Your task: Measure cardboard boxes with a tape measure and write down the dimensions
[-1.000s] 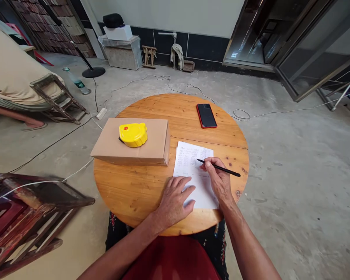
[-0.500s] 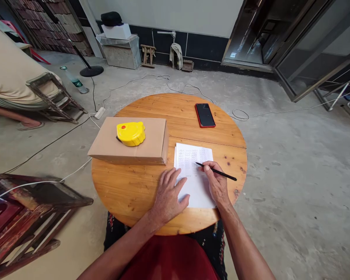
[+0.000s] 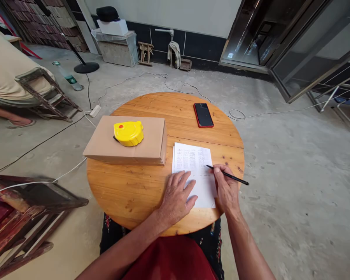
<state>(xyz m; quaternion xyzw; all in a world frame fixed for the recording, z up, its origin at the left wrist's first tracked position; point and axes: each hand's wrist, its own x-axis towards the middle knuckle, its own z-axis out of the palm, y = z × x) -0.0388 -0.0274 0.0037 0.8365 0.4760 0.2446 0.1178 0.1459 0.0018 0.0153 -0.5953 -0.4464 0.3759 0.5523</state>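
Note:
White sheets of paper (image 3: 202, 190) with rows of small handwriting lie near the front right of the round wooden table (image 3: 128, 190). My left hand (image 3: 177, 198) rests flat with fingers spread over the lower left part of the sheets. Between the thumb and fingers of my right hand (image 3: 226, 186) is a black pen (image 3: 233, 177), its tip over the right-hand side of the writing. To the left sits a closed cardboard box (image 3: 102, 144), bearing a yellow tape measure (image 3: 128, 133). A black phone with a red edge (image 3: 203, 115) lies behind the paper.
Wooden chair or stool parts (image 3: 26, 221) stand at the lower left. Cables run across the floor. A plastic bottle (image 3: 71, 80), a stand base (image 3: 86, 67) and a person's foot (image 3: 21, 123) are at the upper left.
My right hand and the pen have moved right, from the middle columns of writing towards the right column. My left hand has shifted slightly right on the paper. The view has moved a little.

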